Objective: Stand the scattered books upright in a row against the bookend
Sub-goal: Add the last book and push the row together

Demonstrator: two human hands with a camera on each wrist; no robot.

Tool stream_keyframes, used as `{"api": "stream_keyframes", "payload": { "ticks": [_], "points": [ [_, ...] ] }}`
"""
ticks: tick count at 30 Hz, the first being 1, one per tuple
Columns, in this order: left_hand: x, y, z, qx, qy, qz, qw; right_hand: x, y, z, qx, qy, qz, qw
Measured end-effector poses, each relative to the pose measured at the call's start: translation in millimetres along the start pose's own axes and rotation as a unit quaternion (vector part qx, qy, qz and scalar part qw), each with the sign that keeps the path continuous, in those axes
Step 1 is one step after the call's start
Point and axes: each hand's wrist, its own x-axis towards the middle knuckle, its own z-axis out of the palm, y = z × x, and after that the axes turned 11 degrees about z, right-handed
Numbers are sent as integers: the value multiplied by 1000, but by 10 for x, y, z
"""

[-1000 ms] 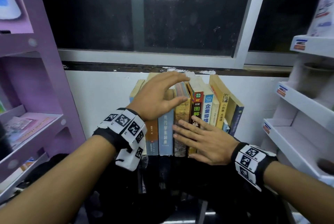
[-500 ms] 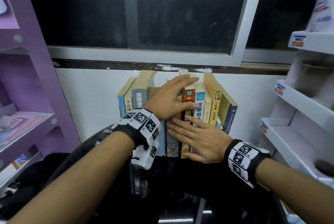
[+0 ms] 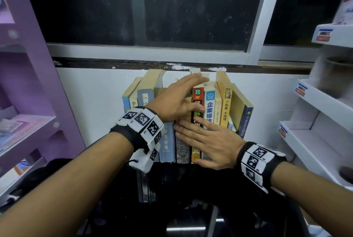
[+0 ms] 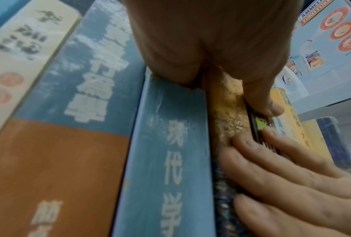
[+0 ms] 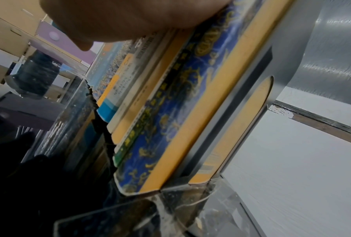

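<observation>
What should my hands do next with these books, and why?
Probably press the row rightward with your left hand, keeping the right hand flat on the spines. The books stand upright, but the rightmost ones lean right toward the bookend.

Dark window, white frame, across the back. Worn dark sill below it, paint flaking. White wall under the sill. Purple shelf unit at left, printed sheets on its shelves. White shelf unit at right, small labels on the shelf edges. Black glossy worktop in front, dimly lit.
</observation>
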Motion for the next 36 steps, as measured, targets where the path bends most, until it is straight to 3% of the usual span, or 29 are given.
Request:
{"api": "stream_keyframes", "payload": {
  "ticks": [11,16,21,27,33,36],
  "points": [
    [-14,57,-9,18,-26,-8,999,-67,-88,-72,10,-25,13,1000],
    [33,127,-82,130,-43,-10,991,-242,-87,-107,16,-27,11,999],
    [216,337,-144,145,-48,27,988,-446,18,-112,5,-43,11,999],
    [535,523,-51,184,-113,51,975,-499,86,-52,15,-65,9,998],
    [702,554,69,250,-216,1,944,-462,113,5,18,-57,-13,998],
    [709,560,107,285,-229,-4,931,-457,142,28,16,-54,-20,998]
  ]
}}
